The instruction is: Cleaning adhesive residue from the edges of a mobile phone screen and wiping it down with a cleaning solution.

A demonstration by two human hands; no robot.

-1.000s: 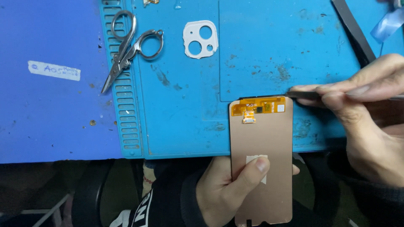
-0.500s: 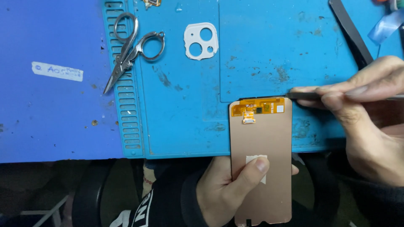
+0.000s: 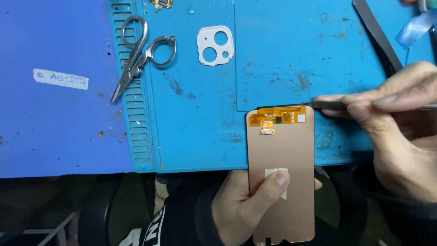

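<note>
Nothing has shifted since a second ago: my left hand grasps the copper-backed screen panel; my right hand pinches the thin tool at its top-right corner.

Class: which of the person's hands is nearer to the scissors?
Left. The left hand grips the panel, below and right of the scissors; the right hand is farther right, at the mat's far side.
</note>
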